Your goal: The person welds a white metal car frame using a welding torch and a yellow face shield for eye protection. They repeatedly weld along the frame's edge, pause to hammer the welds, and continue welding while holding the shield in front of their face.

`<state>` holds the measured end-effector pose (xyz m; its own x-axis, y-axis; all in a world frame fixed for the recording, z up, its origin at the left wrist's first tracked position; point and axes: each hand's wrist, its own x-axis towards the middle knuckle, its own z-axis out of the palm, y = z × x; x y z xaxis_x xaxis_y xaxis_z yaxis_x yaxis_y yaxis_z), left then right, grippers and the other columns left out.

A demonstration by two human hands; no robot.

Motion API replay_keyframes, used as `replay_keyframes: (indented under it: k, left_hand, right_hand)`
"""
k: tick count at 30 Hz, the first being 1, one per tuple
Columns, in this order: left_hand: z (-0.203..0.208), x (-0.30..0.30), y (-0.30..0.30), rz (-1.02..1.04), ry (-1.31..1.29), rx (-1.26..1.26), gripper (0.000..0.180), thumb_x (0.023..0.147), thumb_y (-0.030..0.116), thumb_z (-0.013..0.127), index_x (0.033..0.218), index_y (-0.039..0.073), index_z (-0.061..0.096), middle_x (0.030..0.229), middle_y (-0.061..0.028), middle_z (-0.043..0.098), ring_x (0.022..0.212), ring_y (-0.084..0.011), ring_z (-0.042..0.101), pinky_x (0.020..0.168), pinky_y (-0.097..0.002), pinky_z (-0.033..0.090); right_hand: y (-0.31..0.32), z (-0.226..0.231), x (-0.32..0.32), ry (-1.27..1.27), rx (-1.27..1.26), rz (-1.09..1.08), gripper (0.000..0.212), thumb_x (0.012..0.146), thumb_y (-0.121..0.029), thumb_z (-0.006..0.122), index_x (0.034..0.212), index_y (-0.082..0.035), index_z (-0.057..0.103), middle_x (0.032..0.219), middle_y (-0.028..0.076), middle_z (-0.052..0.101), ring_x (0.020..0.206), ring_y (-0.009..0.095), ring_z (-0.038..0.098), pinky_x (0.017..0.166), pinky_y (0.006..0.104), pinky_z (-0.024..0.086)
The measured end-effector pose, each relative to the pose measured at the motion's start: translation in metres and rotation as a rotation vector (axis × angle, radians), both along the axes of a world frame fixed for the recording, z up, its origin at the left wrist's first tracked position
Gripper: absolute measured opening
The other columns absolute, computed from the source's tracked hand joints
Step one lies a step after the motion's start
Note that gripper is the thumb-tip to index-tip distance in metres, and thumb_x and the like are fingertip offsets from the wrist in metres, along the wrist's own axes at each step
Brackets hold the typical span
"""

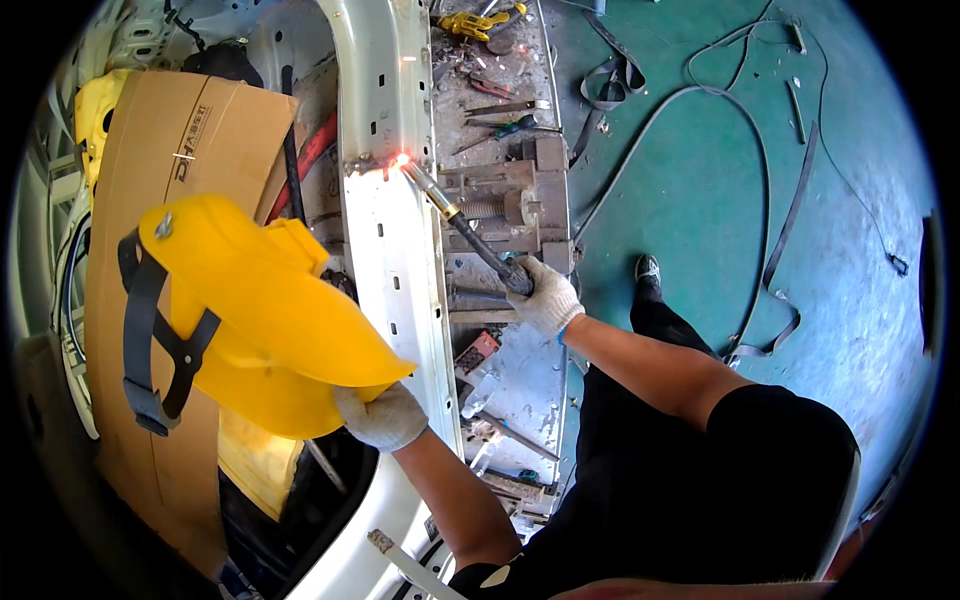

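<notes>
In a white knitted glove, my right hand [546, 297] is wrapped round the black handle of a welding torch [478, 240]. The torch slants up and left, and its tip meets a pale metal car body sill [385, 260], where an orange-white glow shows beside a scorched patch. My left hand [385, 415], also gloved, is closed on the lower edge of a yellow welding mask [270, 300]. Its fingers are partly hidden behind the edge. The mask is held over the left side, with its dark head strap [160, 340] hanging outward.
A large cardboard sheet [150, 280] lies inside the car body on the left. Right of the sill, a metal workbench [500, 375] carries a vise [510, 205], pliers [490, 88], a screwdriver [515, 126] and a yellow tool [470, 25]. Cables and straps [765, 170] trail over the green floor.
</notes>
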<state>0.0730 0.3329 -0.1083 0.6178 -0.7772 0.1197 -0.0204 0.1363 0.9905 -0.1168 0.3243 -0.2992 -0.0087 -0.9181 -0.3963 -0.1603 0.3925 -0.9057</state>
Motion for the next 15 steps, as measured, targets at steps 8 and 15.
replay_keyframes:
  k: [8,15]
  left_hand:
    - [-0.005,0.016,-0.004,-0.057,0.299,-0.105,0.049,0.097,0.021,0.074,0.136,-0.002,0.056,0.123,-0.0109,0.07,0.114,-0.0225,0.071,0.098,-0.0321,0.059]
    - [-0.012,0.019,-0.008,-0.039,0.338,-0.079,0.046,0.098,0.022,0.072,0.134,-0.003,0.057,0.123,-0.0125,0.071,0.116,-0.0246,0.071,0.102,-0.0339,0.059]
  right_hand:
    - [0.006,-0.012,0.007,0.015,-0.054,-0.029,0.051,0.084,-0.023,0.076,0.131,-0.009,0.062,0.114,0.023,0.07,0.11,0.044,0.067,0.095,0.0499,0.055]
    - [0.006,-0.014,0.008,-0.003,-0.07,-0.073,0.051,0.083,-0.022,0.077,0.13,-0.009,0.063,0.113,0.022,0.07,0.11,0.043,0.067,0.095,0.0494,0.054]
